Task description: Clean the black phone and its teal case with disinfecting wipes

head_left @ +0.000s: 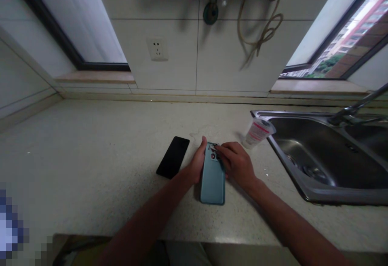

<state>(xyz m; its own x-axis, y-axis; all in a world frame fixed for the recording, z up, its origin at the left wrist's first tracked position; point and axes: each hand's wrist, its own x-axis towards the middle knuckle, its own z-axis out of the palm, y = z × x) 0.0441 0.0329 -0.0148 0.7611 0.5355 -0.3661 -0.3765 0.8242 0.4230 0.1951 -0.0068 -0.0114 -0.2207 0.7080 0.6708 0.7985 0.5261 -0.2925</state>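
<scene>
A blue-green smartphone [213,183] is turned with its back and camera block up, over the countertop. My left hand [197,164] grips it along its left edge, with the thumb pointing away from me. From the right side, my right hand [238,161] reaches over the phone's upper end. Its fingers are bent and pressed together on the camera lenses. A small pale bit shows at those fingertips, too small to name. Just left of my left hand lies a second, black phone [173,157], dark face up.
A clear plastic cup [258,133] with red print stands beside the steel sink [291,177] on the right. A faucet [348,112] reaches over the sink. Behind the countertop [91,153] are a tiled wall with a socket [157,49], hanging pipes and a looped cord [266,33].
</scene>
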